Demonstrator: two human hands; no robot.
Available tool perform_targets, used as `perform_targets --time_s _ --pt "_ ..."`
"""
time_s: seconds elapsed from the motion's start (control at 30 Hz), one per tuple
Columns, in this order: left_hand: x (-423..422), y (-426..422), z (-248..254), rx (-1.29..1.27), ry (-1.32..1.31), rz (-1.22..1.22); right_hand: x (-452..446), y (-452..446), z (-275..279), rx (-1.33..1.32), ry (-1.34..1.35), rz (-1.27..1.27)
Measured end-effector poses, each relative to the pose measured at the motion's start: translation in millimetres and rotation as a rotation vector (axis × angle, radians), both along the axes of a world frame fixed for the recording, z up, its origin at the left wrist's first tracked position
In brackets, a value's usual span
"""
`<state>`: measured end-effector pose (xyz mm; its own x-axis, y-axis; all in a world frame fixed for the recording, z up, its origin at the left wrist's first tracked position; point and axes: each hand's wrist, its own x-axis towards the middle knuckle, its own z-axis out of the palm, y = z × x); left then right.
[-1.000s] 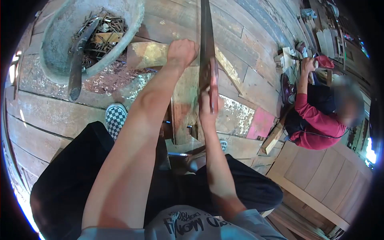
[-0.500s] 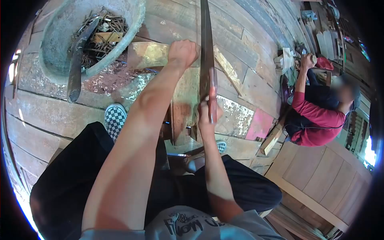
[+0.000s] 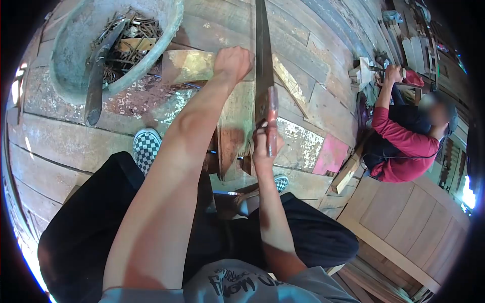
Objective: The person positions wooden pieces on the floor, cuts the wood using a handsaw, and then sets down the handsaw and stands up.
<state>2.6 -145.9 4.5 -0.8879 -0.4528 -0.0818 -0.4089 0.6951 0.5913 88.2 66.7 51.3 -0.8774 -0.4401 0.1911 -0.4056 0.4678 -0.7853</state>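
Note:
My right hand (image 3: 267, 144) is closed around the reddish handle of a handsaw (image 3: 263, 55). The blade points away from me, edge-on to the camera, along the right side of a wooden board (image 3: 236, 113). My left hand (image 3: 234, 62) is curled into a fist on the far part of this board, just left of the blade; its fingertips are hidden. A short, wide wood piece (image 3: 186, 66) extends left from under that hand. Whether the saw teeth touch the board, I cannot tell.
At upper left stands a grey basin (image 3: 174, 30) with many nails and a dark-bladed tool (image 3: 95, 96) leaning over its rim. A wood strip (image 3: 290, 85) lies right of the saw. A person in a red shirt (image 3: 404, 136) crouches at right, beside a wooden panel (image 3: 399, 217).
The view has shifted slightly, and my hands and the saw keep nearly the same place. The other person's raised hand has moved a little, with a tool shaft now showing beside it.

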Motion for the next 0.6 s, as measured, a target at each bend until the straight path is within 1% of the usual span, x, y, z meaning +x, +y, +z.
perform_targets --time_s 0.07,0.13,0.2,0.27,0.33,0.37,0.4,0.47,0.53,0.6 --pt "-0.9 1.3 4.5 0.005 -0.018 -0.02 -16.0 -13.2 3.0 -0.113 -0.166 -0.118" --pt "1.0 1.9 6.7 -0.014 -0.018 0.022 -36.3 -26.0 3.6 -0.09 -0.171 -0.106" --pt "1.7 1.9 3.4 -0.018 0.012 0.015 -43.9 -36.4 11.7 -0.022 -0.132 -0.016" --pt "-2.0 -0.3 -3.6 -0.025 -0.036 -0.032 -23.1 -20.2 13.5 0.022 -0.114 0.006" --pt "-3.2 -0.8 4.4 -0.022 -0.012 -0.005 -2.6 -4.0 6.6 0.03 0.11 -0.016" --pt "-0.1 0.4 4.6 -0.011 -0.002 0.009 -2.6 -3.1 3.2 0.03 0.102 -0.002" --pt "3.7 -0.9 7.3 -0.006 -0.013 0.014 -0.2 -1.3 4.1 -0.037 -0.018 -0.047" --pt "4.8 -0.4 16.0 -0.004 -0.01 -0.017 -0.5 1.8 5.8 -0.1 -0.138 -0.117" --pt "2.9 2.4 7.7 -0.01 -0.007 -0.012 -23.5 -21.5 15.0 -0.092 -0.152 -0.033" --pt "2.7 0.8 9.9 -0.013 0.001 0.003 -29.5 -27.2 15.0 -0.092 -0.137 -0.029"
